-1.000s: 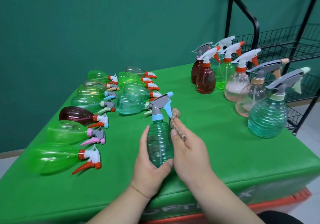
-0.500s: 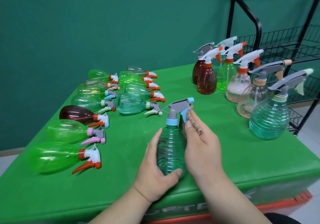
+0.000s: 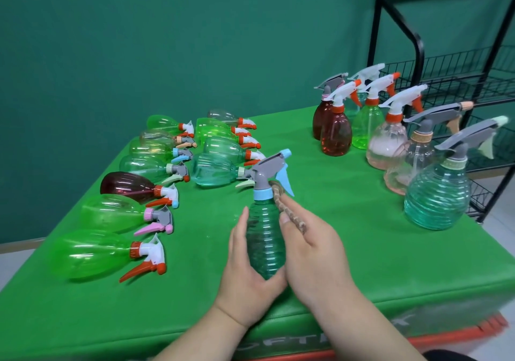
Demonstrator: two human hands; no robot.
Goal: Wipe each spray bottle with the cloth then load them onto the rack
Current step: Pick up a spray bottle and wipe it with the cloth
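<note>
**While two hands close on one bottle: grip, hidden parts and axis**

Where the near edge of the green surface [image 3: 348, 249] meets the person, a teal spray bottle [image 3: 264, 243] stands between both hands. The left grip [image 3: 250, 271] is narrow: its thumb crosses the low front of the bottle and its fingers run up the left flank, cupping the lower body. The right grip [image 3: 315, 254] pinches a brown cloth [image 3: 289, 213] under the thumb and presses it against the bottle's right shoulder and neck.

Most of the cloth lies hidden in the right palm; only a thin strip shows. The right fingers behind the bottle are out of sight. The left palm covers the bottle's base, so contact with the surface cannot be judged.

The bottle's long axis is close to upright, leaning slightly. Its grey head with a light-blue nozzle points right and away, the blue trigger hanging below. Unheld bottles lie on their sides [image 3: 97, 252] at left; others stand [image 3: 437, 193] at right, beside a black wire rack [image 3: 459, 82] cut off by the frame.
</note>
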